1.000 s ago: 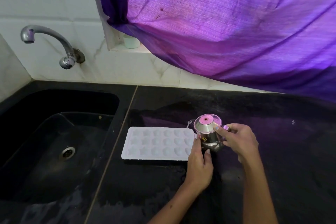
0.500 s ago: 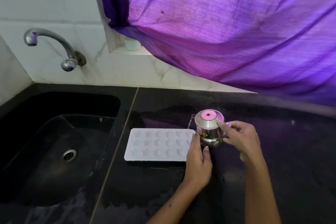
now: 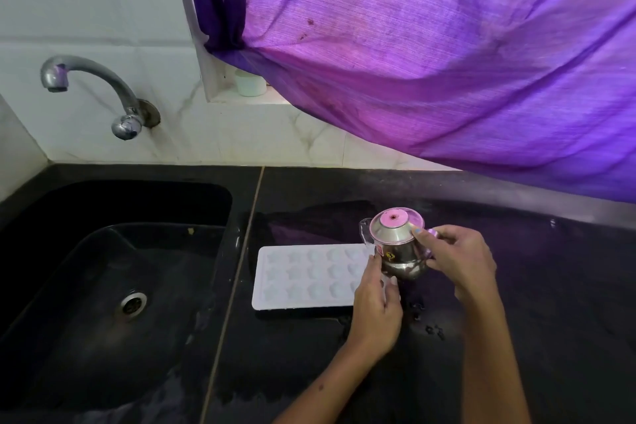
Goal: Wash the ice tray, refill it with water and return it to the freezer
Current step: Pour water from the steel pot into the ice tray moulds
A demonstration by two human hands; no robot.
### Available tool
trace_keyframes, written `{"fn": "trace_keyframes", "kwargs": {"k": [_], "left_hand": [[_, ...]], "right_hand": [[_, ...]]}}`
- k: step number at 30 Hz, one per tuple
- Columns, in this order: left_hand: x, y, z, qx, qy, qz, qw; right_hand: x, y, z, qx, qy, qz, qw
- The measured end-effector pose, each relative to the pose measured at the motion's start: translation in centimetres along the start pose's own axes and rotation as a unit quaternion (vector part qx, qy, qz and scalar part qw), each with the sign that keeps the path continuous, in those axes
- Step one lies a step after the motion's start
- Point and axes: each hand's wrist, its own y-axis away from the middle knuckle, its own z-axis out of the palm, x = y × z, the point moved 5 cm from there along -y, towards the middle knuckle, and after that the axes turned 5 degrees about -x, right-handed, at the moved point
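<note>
Both forearms come in from bottom edge, bare, angled up toward centre. My left hand [image 3: 377,306] sits lower, back of hand to the camera, fingers stretched forward and close together, tips touching the steel jug [image 3: 399,251] low on its left side and the near right end of the ice tray [image 3: 309,277]. Right hand [image 3: 459,258] higher and to the right, wrist bent, fingers curled round the jug from the right, index finger [image 3: 418,231] laid on the lid rim. Hands just beside each other, not touching.
</note>
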Motion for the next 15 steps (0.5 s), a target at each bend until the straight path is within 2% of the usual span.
{"fn": "trace_keyframes", "kwargs": {"k": [15], "left_hand": [[0.0,0.7,-1.3,-0.021,0.008,-0.015,1.000]], "right_hand": [[-0.2,1.4,0.7,0.017,0.025,0.020,0.999]]}}
